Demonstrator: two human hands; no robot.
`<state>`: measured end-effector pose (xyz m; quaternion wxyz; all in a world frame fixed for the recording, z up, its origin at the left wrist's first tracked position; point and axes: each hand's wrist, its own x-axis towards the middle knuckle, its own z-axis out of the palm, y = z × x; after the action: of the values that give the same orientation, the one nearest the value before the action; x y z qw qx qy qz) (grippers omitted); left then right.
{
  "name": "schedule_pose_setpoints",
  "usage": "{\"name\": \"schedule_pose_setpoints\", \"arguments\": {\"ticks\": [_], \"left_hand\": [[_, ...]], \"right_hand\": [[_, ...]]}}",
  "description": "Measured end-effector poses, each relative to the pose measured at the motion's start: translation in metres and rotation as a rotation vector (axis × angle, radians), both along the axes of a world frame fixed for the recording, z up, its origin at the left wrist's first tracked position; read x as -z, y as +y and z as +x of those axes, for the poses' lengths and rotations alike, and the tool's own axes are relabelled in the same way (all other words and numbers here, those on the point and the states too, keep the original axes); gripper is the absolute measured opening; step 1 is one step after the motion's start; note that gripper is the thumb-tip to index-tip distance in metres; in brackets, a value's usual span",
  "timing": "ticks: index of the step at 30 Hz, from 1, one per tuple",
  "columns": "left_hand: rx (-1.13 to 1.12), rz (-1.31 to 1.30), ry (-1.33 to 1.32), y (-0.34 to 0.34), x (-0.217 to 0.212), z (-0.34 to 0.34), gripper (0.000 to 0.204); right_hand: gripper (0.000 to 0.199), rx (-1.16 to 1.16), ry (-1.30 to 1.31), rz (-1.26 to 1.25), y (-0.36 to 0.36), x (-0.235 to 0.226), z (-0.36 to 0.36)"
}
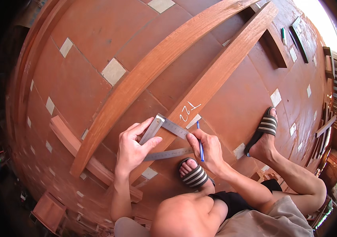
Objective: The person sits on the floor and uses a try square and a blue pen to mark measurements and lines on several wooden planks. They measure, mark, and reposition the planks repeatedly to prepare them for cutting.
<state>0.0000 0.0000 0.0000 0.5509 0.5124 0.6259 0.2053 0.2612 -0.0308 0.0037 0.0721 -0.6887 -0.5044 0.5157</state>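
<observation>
Our left hand [132,145] pinches the square [175,128], its blade across the beam [219,73] on the floor [85,29], just beside the white marks [190,111]. Our right hand [209,148] grips the pen [201,154], thumb at the blade's far end, while the ruler [168,154] stretches between our hands.

Reddish tile floor [93,31], pale insets [114,71].
</observation>
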Motion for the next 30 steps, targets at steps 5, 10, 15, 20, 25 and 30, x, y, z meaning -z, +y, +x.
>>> {"name": "schedule_pose_setpoints", "arguments": {"ticks": [5,10,15,20,25,30], "left_hand": [[-0.037,0.221,0.203,-0.003,0.005,0.021,0.047],[-0.034,0.192,0.227,0.003,0.003,0.029,0.044],[-0.036,0.184,0.251,0.004,0.004,0.030,0.043],[-0.039,0.184,0.230,0.004,0.009,0.033,0.043],[-0.035,0.213,0.245,0.003,0.012,0.033,0.042],[-0.038,0.229,0.256,0.001,0.014,0.032,0.043]], "right_hand": [[0.027,0.065,0.177,0.120,0.000,0.016,0.007],[0.050,0.168,0.089,0.443,0.018,0.001,0.035],[0.033,0.121,0.226,0.488,0.056,-0.018,0.042],[0.016,0.082,0.359,0.414,0.075,-0.004,0.015],[0.012,0.093,0.436,0.346,0.075,0.010,0.001],[0.013,0.074,0.410,0.299,0.078,0.008,0.000]]}}
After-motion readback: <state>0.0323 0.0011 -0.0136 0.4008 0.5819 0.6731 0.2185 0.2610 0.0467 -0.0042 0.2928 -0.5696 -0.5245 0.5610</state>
